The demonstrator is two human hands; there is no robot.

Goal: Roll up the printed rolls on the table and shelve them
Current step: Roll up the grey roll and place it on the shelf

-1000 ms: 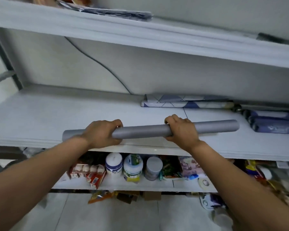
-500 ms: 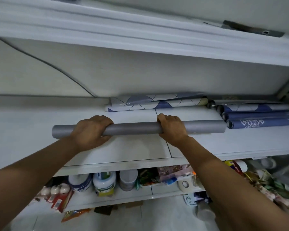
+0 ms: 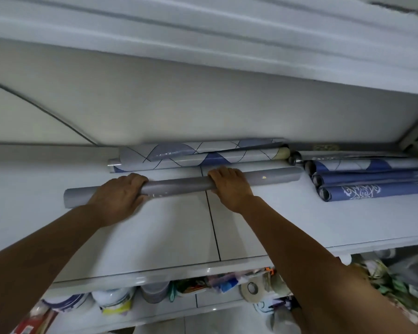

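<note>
One wide-angle head view, taken from just in front of a white shelf [image 3: 299, 225], faces forward and a little down onto its top. It stands close: the left arm [image 3: 46, 249] and right arm [image 3: 311, 261] enter from the bottom corners and reach the left hand [image 3: 117, 196] and right hand [image 3: 229, 186] at mid-frame, both curled over the roll [image 3: 176, 186]. The wall [image 3: 203, 112] lies far, behind it. The upper shelf [image 3: 203, 44] bends across the top edge. Blue rolls [image 3: 372, 184] sit far right, and the lower shelf [image 3: 169, 309] shows along the near bottom edge.
</note>
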